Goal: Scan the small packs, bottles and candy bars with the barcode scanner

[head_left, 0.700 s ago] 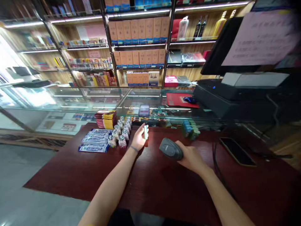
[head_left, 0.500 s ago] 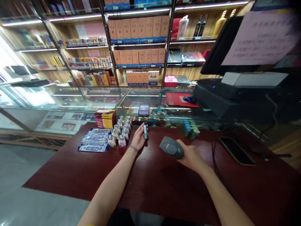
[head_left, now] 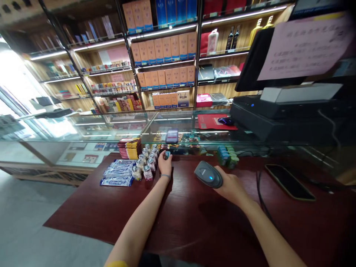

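Note:
My left hand (head_left: 165,165) is closed on a small blue-green pack (head_left: 167,154), held upright near the far edge of the dark red tabletop. Just left of that hand stand rows of small clear jars (head_left: 147,172) with silvery lids. In my right hand (head_left: 229,184) is a dark grey barcode scanner (head_left: 208,174), its head tilted toward the left hand and a blue light glowing on top. Several similar small green and blue packs (head_left: 227,155) stand together beyond the scanner, at the back of the table.
Blue-and-white sachets (head_left: 116,172) and a stack of red-and-yellow packs (head_left: 129,148) are at the left. A phone (head_left: 289,181) and black cables (head_left: 260,196) lie at the right. A glass display counter (head_left: 155,129) runs behind the table (head_left: 178,218), with a monitor (head_left: 251,61) at the right.
My left hand has turned from palm-up to fingers wrapped over the pack, slightly farther forward. The scanner's blue light has come on. The view has tilted up slightly.

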Demonstrator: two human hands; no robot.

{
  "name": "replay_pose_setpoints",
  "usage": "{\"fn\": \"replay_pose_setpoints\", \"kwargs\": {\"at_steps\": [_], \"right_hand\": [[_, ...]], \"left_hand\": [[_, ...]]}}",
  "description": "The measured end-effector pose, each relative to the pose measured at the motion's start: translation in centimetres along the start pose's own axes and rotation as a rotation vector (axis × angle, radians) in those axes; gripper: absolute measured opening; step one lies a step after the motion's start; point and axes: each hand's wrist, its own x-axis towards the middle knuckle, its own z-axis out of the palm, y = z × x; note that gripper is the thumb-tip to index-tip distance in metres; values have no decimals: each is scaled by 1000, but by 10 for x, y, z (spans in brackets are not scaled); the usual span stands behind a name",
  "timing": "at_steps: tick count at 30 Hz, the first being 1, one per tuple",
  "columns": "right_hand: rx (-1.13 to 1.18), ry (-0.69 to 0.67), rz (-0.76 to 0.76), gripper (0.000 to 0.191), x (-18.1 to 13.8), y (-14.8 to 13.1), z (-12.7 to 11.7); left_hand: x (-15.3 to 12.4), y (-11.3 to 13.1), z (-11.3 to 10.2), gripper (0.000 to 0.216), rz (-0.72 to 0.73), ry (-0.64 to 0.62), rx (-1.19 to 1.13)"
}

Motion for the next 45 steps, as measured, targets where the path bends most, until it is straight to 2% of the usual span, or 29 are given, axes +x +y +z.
{"fn": "replay_pose_setpoints", "kwargs": {"at_steps": [3, 12, 18, 23, 26, 34, 40, 45], "right_hand": [[32, -3, -3, 26, 0, 3, -1], [51, 52, -42, 32, -2, 11, -3], [98, 53, -72, 41, -3, 16, -1], [131, 52, -59, 41, -6, 16, -1], [132, 71, -23, 42, -6, 15, -1], [185, -10, 44, 36, -3, 16, -1], [177, 85, 104, 23, -2, 16, 0], [257, 133, 137, 29, 0, 19, -1]], "left_hand": [[9, -4, 7, 39, 113, 34, 104], [26, -10, 28, 39, 183, 187, 246], [33, -9, 34, 35, 127, 261, 320], [34, -9, 36, 34, 130, 299, 342], [34, -10, 36, 34, 140, 295, 348], [27, -6, 33, 46, 162, 269, 291], [9, -3, 29, 51, 194, 233, 307], [-2, 0, 25, 50, 180, 222, 297]]}}
